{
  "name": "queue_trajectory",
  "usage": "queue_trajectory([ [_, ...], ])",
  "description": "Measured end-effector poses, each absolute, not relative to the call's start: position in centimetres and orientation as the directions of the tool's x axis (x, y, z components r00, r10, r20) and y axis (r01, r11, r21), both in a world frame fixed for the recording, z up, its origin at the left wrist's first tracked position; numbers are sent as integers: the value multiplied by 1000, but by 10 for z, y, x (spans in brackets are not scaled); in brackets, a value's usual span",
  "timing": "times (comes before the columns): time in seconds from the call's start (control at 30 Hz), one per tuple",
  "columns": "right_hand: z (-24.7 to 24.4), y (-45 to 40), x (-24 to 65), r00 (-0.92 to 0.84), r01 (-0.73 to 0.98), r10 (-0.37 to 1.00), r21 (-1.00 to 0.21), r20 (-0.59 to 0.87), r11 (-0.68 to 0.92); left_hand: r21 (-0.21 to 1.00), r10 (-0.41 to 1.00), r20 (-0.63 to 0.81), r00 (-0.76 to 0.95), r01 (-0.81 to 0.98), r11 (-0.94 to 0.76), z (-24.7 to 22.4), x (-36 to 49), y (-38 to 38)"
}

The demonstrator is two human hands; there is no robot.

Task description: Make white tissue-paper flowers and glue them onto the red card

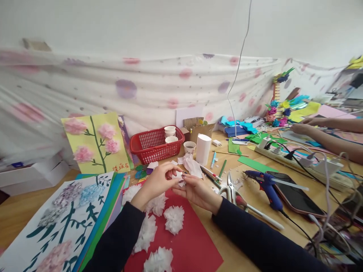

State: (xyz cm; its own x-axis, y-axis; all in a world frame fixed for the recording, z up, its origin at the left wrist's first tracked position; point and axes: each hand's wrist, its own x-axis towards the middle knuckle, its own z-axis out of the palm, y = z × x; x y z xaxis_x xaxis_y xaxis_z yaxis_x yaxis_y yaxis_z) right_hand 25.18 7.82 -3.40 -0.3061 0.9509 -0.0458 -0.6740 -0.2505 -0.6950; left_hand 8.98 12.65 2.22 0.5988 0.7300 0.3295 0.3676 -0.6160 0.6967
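My left hand (160, 180) and my right hand (198, 189) meet above a red sheet of paper (195, 234). Between their fingertips is a small piece of white tissue paper (180, 183), pinched from both sides and partly hidden by the fingers. Several fluffy white paper flowers (174, 219) lie on the red sheet, beneath and in front of my hands. Just behind the fingers, a crumpled pale tissue (192, 164) rests on the table.
Behind stand a red basket (155, 145) with paper cups, another cup (189, 146) and a white roll (203, 149). Scissors (231, 189), a blue glue gun (265, 187), a phone (297, 193) and a power strip (303, 166) lie right. Flower pictures (98, 141) are left. Another person's arms (329, 132) reach in.
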Motion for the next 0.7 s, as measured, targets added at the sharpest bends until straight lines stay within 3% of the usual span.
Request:
queue_trajectory([
  [0.23, -33, 77, 255, -364, -694, 931, -658, -30, -292, 627, 730, 370, 574, 425, -652, 11, 84, 135],
  [0.5, -32, 76, 256, -366, -735, 923, -572, -118, -365, 683, 756, 282, 591, 430, -591, 12, 86, 133],
  [0.7, -33, 77, 257, -360, -721, 925, -592, -123, -360, 738, 775, 236, 586, 411, -535, 7, 86, 133],
])
